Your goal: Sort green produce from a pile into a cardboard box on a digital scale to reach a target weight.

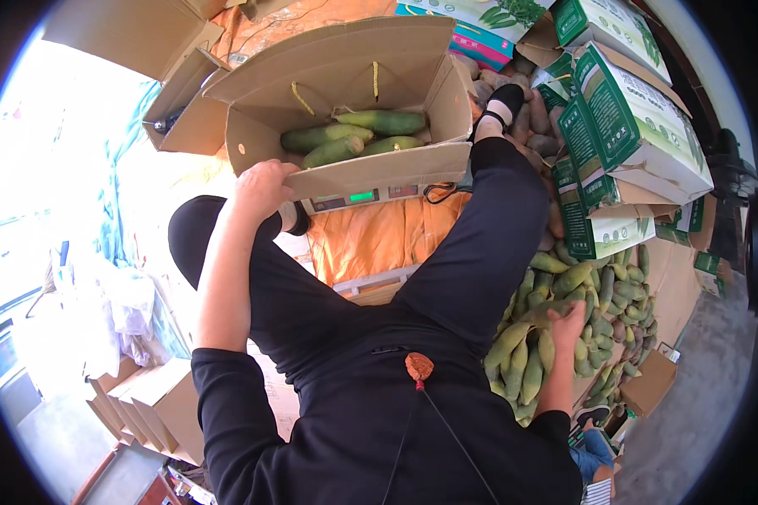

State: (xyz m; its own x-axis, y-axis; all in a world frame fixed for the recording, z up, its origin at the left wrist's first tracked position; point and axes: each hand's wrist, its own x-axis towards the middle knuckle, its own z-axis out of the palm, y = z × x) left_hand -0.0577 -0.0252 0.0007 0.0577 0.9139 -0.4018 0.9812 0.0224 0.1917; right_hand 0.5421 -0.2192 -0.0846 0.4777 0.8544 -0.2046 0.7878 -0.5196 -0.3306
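Observation:
An open cardboard box [379, 171] stands in front of me with several green radishes [389, 123] lying in it. My left hand [263, 187] is closed over the box's near wall at its left corner. On my right side, my right hand [569, 323] reaches down to a heap of green radishes [515, 370]. Its fingers are curled round the end of a green radish [541, 315] on top of the heap; the fingertips are partly hidden. Under the box sits a weighing scale [362, 198] with a lit green display.
Printed green-and-white boxes [619, 118] are stacked at the right, beside reddish radishes [531, 118] near my foot. Orange sheeting [370, 240] lies between my legs. Brown cartons [156, 404] stand at lower left. Another person's leg [596, 450] shows at lower right.

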